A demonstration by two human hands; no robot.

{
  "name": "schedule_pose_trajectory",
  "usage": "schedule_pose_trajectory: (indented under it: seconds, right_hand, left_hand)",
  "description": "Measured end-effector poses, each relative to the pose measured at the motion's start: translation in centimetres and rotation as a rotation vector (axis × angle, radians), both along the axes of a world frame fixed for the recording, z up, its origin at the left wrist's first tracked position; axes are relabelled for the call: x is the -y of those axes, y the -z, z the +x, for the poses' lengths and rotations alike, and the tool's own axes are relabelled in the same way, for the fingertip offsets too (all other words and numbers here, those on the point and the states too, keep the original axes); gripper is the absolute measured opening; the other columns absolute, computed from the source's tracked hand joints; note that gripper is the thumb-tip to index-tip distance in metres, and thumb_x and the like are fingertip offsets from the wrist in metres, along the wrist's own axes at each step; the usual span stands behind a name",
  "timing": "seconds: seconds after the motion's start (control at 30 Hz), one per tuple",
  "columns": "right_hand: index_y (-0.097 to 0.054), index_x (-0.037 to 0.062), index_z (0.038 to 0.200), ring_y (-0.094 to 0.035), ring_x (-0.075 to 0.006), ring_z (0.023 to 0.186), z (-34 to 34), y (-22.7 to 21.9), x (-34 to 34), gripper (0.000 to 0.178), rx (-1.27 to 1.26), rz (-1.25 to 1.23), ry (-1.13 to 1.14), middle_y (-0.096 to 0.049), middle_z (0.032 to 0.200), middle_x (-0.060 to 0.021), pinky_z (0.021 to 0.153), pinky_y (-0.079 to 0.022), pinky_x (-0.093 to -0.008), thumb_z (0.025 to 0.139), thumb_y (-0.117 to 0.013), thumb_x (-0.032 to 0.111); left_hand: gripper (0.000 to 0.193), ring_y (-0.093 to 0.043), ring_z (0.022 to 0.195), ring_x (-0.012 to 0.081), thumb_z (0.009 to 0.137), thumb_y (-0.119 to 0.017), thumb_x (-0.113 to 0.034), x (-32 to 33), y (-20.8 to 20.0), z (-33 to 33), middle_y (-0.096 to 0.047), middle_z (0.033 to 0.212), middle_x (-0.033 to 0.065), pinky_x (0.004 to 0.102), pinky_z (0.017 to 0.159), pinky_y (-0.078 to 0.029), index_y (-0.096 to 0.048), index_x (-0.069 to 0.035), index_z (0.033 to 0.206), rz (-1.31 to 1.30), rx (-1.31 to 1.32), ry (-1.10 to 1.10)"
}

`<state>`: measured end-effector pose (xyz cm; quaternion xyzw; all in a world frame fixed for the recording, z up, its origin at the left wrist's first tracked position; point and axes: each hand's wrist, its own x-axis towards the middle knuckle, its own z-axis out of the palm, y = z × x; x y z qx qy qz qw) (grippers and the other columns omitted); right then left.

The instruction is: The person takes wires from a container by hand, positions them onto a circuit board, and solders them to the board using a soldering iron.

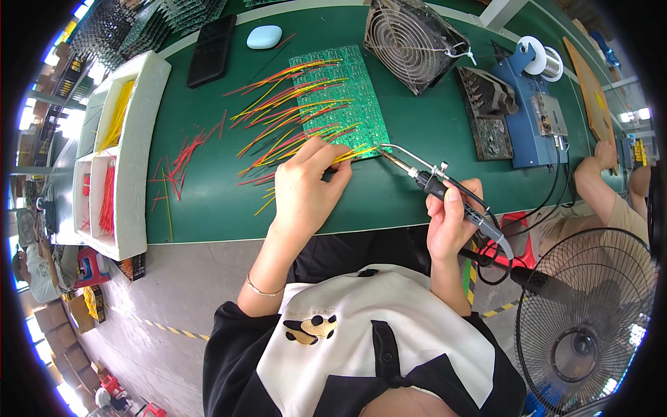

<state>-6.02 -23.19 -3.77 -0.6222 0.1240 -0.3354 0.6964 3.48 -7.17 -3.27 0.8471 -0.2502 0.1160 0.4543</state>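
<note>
A green circuit board panel (368, 94) lies on the green table, with rows of red and yellow wires (281, 115) fanning out to its left. At the panel's near edge, my left hand (309, 177) pinches a yellow wire (358, 151), its fingertips closed. My right hand (453, 215) is wrapped round the black handle of a soldering iron (434, 186). A thin curved metal tube clamped to the iron ends beside its tip. Tip and tube end meet near the wire's end at the board; the exact contact is too small to make out.
A white foam box (154, 90) of yellow and red wires stands left, near loose red wires (184, 160). Behind are a black phone (210, 52), white case (264, 37) and square fan (410, 45). A blue soldering station (521, 104) and iron stand (486, 115) sit right; another person's hand (606, 156) is beyond.
</note>
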Motion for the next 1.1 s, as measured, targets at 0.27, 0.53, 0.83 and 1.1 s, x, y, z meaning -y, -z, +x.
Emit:
schedule_pose_trajectory:
  seconds: [0.27, 0.53, 0.83, 1.1]
  right_hand:
    - [-0.047, 0.0011, 0.083, -0.042, -0.0066, 0.046, -0.1, 0.8, 0.9, 0.015, 0.066, 0.093, -0.044, -0.047, 0.059, -0.0034, 0.043, -0.032, -0.0182, 0.086, -0.053, 0.014]
    - [-0.046, 0.0023, 0.082, -0.033, -0.0049, 0.044, 0.6, 0.8, 0.4, 0.015, 0.153, 0.122, 0.046, -0.040, 0.059, 0.0003, 0.040, -0.025, -0.0183, 0.087, -0.051, 0.015]
    - [-0.043, 0.0062, 0.080, -0.027, -0.0030, 0.047, 0.1, -0.1, 0.3, 0.017, 0.102, 0.104, 0.037, -0.035, 0.057, 0.0024, 0.044, -0.021, -0.0190, 0.091, -0.043, 0.018]
    - [-0.044, 0.0056, 0.081, -0.030, -0.0042, 0.046, 0.3, 0.3, 0.2, 0.013, 0.115, 0.082, 0.017, -0.039, 0.057, 0.0010, 0.042, -0.021, -0.0181, 0.089, -0.046, 0.016]
  left_hand:
    - [0.010, -0.056, 0.055, 0.0141, 0.067, -0.065, 0.002, 0.5, -0.1, 0.1, -0.054, 0.064, 0.0065, 0.0229, 0.052, -0.045, -0.062, 0.001, 0.077, -0.022, -0.012, 0.009]
    - [0.012, -0.057, 0.061, 0.0305, 0.072, -0.058, -0.005, -1.2, -0.8, 0.0, -0.054, 0.078, 0.0118, 0.0377, 0.052, -0.047, -0.057, -0.004, 0.084, 0.101, 0.080, 0.073]
    - [0.006, -0.056, 0.061, 0.0318, 0.078, -0.050, -0.003, -9.2, -4.5, -1.1, -0.054, 0.071, 0.0123, 0.0384, 0.057, -0.046, -0.053, -0.003, 0.083, 0.134, 0.197, -0.224]
    - [0.029, -0.058, 0.078, 0.0328, 0.084, -0.054, -0.028, -25.5, -12.9, 13.9, -0.060, 0.084, 0.0209, 0.0386, 0.069, -0.045, -0.058, 0.000, 0.092, 0.293, 0.070, -0.582]
